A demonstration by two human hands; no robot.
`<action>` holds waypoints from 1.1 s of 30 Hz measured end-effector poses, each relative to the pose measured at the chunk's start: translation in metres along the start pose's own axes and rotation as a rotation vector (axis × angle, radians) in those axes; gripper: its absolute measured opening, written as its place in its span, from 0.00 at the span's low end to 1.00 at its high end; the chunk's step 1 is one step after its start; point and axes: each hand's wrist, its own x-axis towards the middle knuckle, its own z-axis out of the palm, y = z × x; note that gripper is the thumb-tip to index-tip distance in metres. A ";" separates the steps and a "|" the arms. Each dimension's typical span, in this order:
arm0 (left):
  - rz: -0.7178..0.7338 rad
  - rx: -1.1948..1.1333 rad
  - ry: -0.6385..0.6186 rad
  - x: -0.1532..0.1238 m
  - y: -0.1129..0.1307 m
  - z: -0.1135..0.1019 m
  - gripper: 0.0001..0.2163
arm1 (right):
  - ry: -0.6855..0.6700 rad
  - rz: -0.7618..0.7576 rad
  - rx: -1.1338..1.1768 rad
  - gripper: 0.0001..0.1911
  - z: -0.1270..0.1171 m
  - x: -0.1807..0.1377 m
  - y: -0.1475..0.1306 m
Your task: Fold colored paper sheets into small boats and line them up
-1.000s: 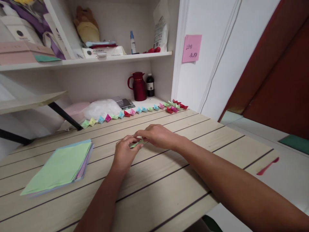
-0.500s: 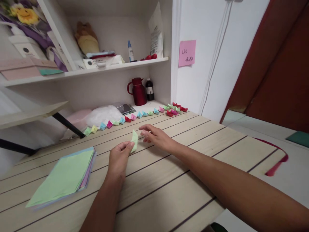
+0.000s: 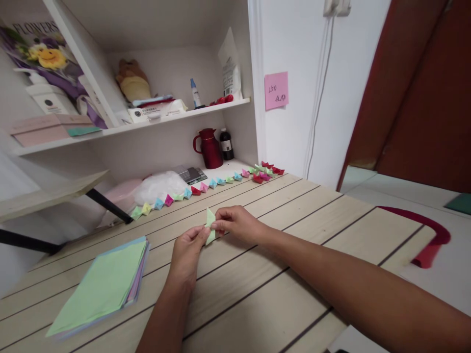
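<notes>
Whereas the right hand (image 3: 237, 224) hovered apart earlier, it now pinches green folded paper (image 3: 210, 218), left hand (image 3: 187, 248) pinching too.

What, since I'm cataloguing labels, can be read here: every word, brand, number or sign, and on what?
"FLOWERS": the sheet behind the smiling yellow flower.
"250": the pink note; the handwriting below it is unclear.
Too small or blurred to read: print on the pump bottle, white pack, blue-capped bottle, white bag and dark bottle.
</notes>
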 end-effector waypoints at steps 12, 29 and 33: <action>0.018 0.044 0.007 -0.002 0.002 0.003 0.17 | 0.072 -0.041 -0.201 0.11 0.004 -0.004 -0.005; 0.448 0.729 0.039 0.001 -0.001 0.006 0.04 | 0.099 -0.207 -0.494 0.34 -0.012 0.001 0.005; 0.680 1.145 0.028 -0.002 -0.003 0.011 0.07 | -0.002 -0.269 -0.802 0.15 -0.012 0.000 0.002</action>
